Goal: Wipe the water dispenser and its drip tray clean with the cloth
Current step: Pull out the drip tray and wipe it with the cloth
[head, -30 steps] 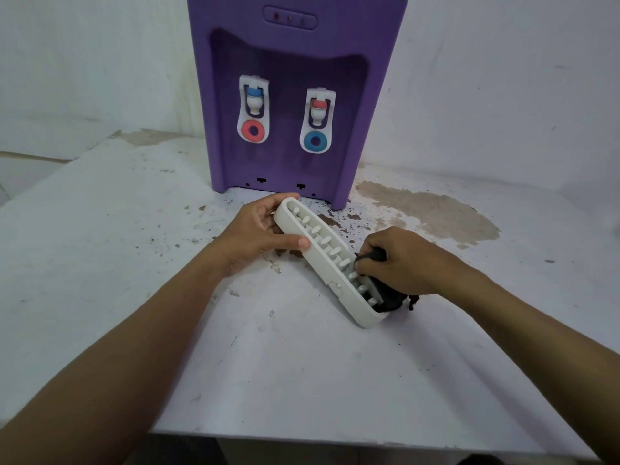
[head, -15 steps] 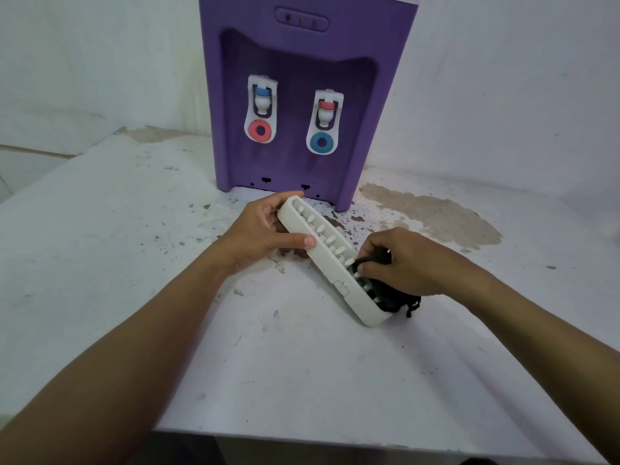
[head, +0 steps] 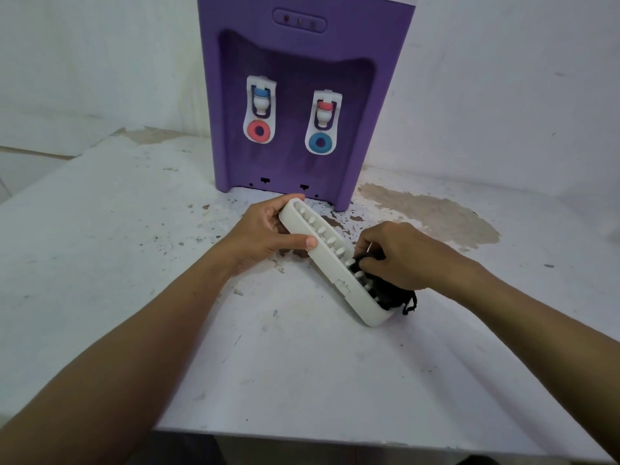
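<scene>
A purple water dispenser (head: 302, 62) with two white taps stands at the back of the table. In front of it the white drip tray (head: 327, 260) is tipped up on its long edge, its pegged inside facing right. My left hand (head: 265, 234) grips the tray's far end, thumb along its outer wall. My right hand (head: 399, 255) holds a dark cloth (head: 392, 295) bunched in its fingers and presses it into the tray's near half. Most of the cloth is hidden under the hand and behind the tray wall.
The white table (head: 285, 370) is scuffed, with dark specks and a brown bare patch (head: 432, 209) to the right of the dispenser. White walls close in behind. The table's front edge runs just below my forearms.
My right hand with the cloth has shifted a little up along the tray's inside. The left hand keeps the same grip. The camera has tilted slightly, so the dispenser sits lower in view.
</scene>
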